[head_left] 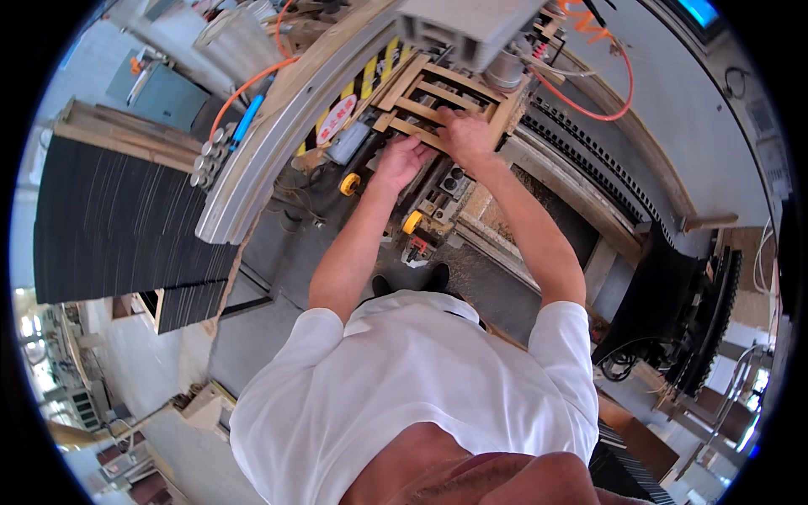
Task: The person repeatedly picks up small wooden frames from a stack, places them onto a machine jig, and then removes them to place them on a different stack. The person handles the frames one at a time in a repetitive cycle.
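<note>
A slatted wooden frame (406, 106) of pale rails and crosspieces lies on the bed of a machine in front of me. My left hand (402, 162) is turned partly palm up, its fingers curled at the frame's near left rail. Over the near right part rests my right hand (465, 135), with its fingers bent round the wood; some fingertips are hidden. Just beyond the frame is the machine's grey metal head (467, 29), and a round metal motor housing (505, 70) stands at its right.
Yellow knobs (350, 184) project from the machine's near side. A curved metal guard rail (278, 135) runs along the left, near a tall stack of dark panels (118, 215). An orange air hose (627, 88) loops at the right, above black toothed tracks (598, 156).
</note>
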Action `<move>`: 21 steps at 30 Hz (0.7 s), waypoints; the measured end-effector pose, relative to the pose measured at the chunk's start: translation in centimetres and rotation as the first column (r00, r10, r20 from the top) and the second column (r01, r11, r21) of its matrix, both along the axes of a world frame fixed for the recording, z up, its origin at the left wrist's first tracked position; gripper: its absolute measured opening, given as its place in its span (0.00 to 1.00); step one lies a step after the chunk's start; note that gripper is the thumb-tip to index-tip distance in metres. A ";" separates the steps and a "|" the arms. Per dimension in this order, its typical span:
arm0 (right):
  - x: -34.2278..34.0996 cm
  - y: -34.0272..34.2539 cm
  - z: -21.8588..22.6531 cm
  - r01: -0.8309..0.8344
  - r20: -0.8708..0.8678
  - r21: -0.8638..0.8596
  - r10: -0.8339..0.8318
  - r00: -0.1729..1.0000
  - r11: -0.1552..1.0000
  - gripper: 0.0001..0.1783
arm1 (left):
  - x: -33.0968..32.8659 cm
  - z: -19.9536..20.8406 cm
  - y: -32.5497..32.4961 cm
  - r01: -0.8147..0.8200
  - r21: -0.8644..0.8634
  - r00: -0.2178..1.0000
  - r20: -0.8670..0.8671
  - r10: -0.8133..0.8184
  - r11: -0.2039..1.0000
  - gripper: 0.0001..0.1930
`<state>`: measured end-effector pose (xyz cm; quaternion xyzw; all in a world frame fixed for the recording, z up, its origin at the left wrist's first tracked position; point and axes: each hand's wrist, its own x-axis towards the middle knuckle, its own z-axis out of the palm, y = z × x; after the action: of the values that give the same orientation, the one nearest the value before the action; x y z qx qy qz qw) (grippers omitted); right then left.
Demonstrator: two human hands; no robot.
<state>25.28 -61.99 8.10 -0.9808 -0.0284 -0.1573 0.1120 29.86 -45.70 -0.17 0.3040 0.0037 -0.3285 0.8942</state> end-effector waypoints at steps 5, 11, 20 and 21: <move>0.3 0.7 0.3 0.070 -0.029 -0.069 -0.073 0.997 0.995 0.18 | -4.9 2.5 4.1 0.034 0.065 0.999 0.000 -0.034 0.997 0.17; 0.8 1.4 -1.5 0.169 -0.033 -0.062 -0.171 0.985 0.984 0.17 | -11.9 5.2 11.8 0.127 0.179 0.983 0.111 -0.148 0.976 0.20; 6.6 2.0 -2.2 0.226 -0.070 -0.165 -0.240 0.968 0.960 0.17 | -19.4 5.7 24.9 0.217 0.415 0.892 0.284 -0.353 0.884 0.21; 7.3 2.5 -2.0 0.234 -0.095 -0.181 -0.254 0.962 0.955 0.17 | -19.9 5.6 26.0 0.176 0.432 0.899 0.295 -0.324 0.884 0.20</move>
<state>32.54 -59.50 6.06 -0.9902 0.0867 -0.1090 0.0102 9.93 -19.71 5.47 0.5306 -0.1333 -0.3742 0.7488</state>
